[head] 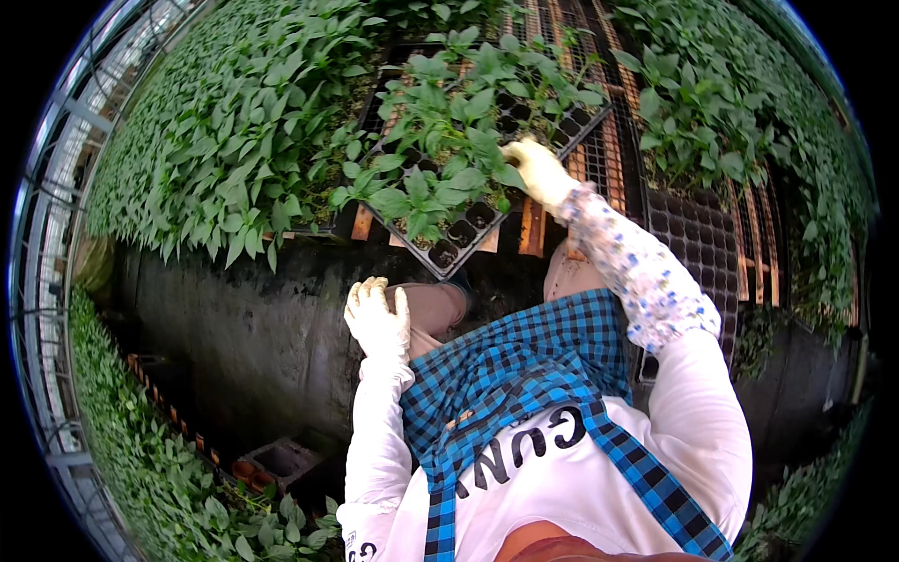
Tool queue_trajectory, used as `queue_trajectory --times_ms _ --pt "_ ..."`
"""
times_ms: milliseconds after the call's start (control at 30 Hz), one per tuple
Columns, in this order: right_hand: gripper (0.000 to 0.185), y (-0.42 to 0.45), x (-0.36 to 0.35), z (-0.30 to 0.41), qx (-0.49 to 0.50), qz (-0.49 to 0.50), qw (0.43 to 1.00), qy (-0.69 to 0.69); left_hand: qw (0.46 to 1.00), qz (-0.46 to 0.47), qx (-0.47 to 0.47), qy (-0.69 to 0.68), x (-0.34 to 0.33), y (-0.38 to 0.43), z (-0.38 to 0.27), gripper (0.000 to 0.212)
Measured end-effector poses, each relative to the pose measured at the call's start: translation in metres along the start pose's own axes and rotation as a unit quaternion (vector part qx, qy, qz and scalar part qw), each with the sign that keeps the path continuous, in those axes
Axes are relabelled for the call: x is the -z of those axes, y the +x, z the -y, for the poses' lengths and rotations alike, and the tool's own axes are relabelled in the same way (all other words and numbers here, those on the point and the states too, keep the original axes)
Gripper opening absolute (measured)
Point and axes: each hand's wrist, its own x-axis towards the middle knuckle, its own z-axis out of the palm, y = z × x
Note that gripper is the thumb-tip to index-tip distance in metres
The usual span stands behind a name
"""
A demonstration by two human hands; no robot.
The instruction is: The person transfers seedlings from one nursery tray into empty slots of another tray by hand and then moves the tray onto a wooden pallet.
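My left hand (379, 319), in a pale glove, hangs beside my left knee with its fingers apart and nothing in it. My right hand (539, 172), gloved too, is at the near right side of a black plastic seedling tray (449, 263). Its fingers curl in among the leaves, and their tips are hidden, so whether they grip a stem or the tray cannot be told. Broad-leaved green seedlings (421, 197) fill part of this tray, while several cells (461, 232) along its near edge hold no plant. The tray lies at an angle, one corner pointing towards me.
Wooden slats (532, 228) and dark mesh form the bench under the tray. Dense seedlings stand to the left (232, 154) and right (730, 98). A plantless cell tray (692, 232) lies at the right. Behind me, a concrete block (284, 460) rests on the dark floor (232, 330).
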Motion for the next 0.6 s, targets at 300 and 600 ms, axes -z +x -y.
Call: queue_trajectory --times_ms 300,600 --pt "0.055 -0.009 -0.025 0.008 -0.080 -0.039 0.975 0.202 1.000 0.026 -0.016 -0.001 -0.002 -0.008 0.013 0.027" --pt "0.036 -0.021 -0.042 -0.015 -0.036 -0.094 0.909 0.405 0.998 0.013 -0.055 0.002 -0.009 -0.003 0.005 0.028"
